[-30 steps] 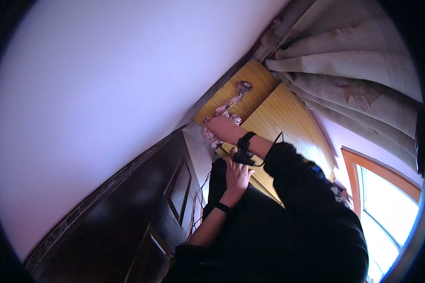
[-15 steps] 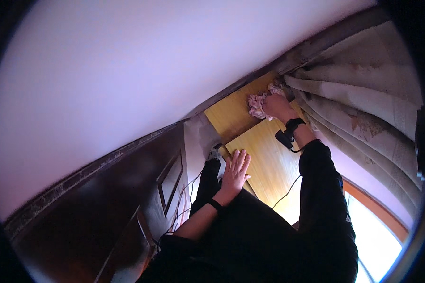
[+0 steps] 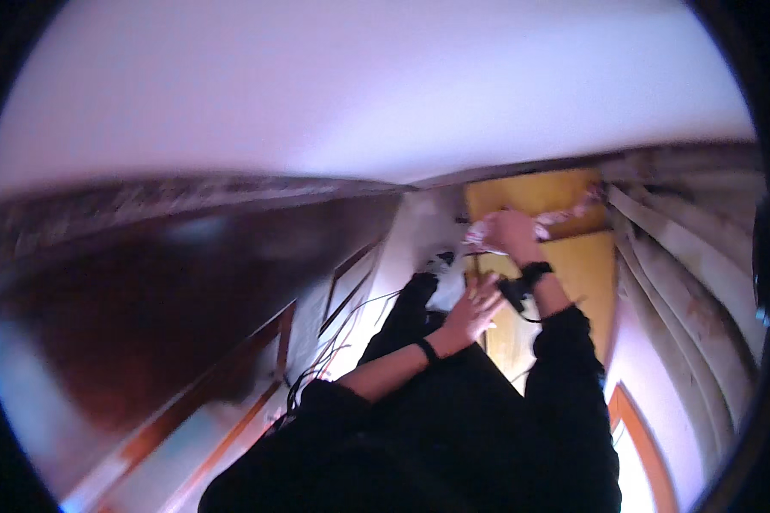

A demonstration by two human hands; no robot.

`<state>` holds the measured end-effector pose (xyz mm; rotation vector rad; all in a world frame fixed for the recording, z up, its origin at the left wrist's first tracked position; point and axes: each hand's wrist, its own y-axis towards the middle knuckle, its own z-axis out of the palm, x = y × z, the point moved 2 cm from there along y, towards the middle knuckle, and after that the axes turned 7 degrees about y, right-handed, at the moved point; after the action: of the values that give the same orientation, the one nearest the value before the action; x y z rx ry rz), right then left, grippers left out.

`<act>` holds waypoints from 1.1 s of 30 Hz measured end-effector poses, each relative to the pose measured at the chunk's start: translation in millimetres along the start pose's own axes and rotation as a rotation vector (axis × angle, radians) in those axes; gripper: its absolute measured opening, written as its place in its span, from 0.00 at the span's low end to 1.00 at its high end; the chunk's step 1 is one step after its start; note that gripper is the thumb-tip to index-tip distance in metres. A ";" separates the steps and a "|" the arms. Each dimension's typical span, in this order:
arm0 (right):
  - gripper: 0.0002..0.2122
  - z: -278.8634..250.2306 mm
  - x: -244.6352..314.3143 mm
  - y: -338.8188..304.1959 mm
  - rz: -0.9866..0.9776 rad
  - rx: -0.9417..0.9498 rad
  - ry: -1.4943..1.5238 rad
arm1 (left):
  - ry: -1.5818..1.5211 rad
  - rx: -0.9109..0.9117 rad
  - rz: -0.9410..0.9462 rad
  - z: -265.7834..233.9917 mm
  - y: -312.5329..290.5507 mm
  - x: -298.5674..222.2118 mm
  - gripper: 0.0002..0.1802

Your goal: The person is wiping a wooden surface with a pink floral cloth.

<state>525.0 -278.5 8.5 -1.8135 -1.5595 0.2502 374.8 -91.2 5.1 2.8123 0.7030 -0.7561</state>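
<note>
My right hand (image 3: 513, 235) is closed on a crumpled pink-and-white cloth (image 3: 477, 234). One end of the cloth bunches out to the left of the fist, and a twisted length trails right toward the curtain. Fist and cloth are over the gap between a nearer yellow wooden panel (image 3: 580, 269) and a farther yellow wooden surface (image 3: 530, 193) by the wall. Closer to me, my left hand (image 3: 470, 316) rests at the nearer panel's left edge with its fingers spread and holds nothing. A black strap with a small dark box and a cord is on my right wrist.
A white wall (image 3: 385, 94) rises beyond the wood. Dark panelled furniture (image 3: 197, 282) stands on the left, with loose black cables (image 3: 321, 363) beside it. A beige curtain (image 3: 684, 274) hangs on the right, above an orange-brown frame (image 3: 637, 436). My foot (image 3: 441, 261) is left of the panel.
My view has turned, and the picture is blurred. My right hand has moved with the cloth to the left along the wood, closer to the left hand. The cloth now stretches out behind it.
</note>
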 end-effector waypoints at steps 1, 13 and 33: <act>0.19 0.0 -23.1 -9.6 -0.007 -0.079 0.098 | -0.019 0.046 -0.007 -7.6 6.9 -10.3 0.53; 0.19 -30.2 -357.2 -15.5 -0.117 -0.204 1.021 | 0.107 -0.026 -0.016 -4.3 6.6 -21.5 0.59; 0.18 2.9 -18.6 -7.8 0.003 -0.148 0.017 | 0.054 -0.042 -0.093 -9.7 4.1 -22.4 0.59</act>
<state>512.6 -294.4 5.7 -1.9264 -1.5996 0.1230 363.9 -101.3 24.9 2.7879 0.8541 -0.6740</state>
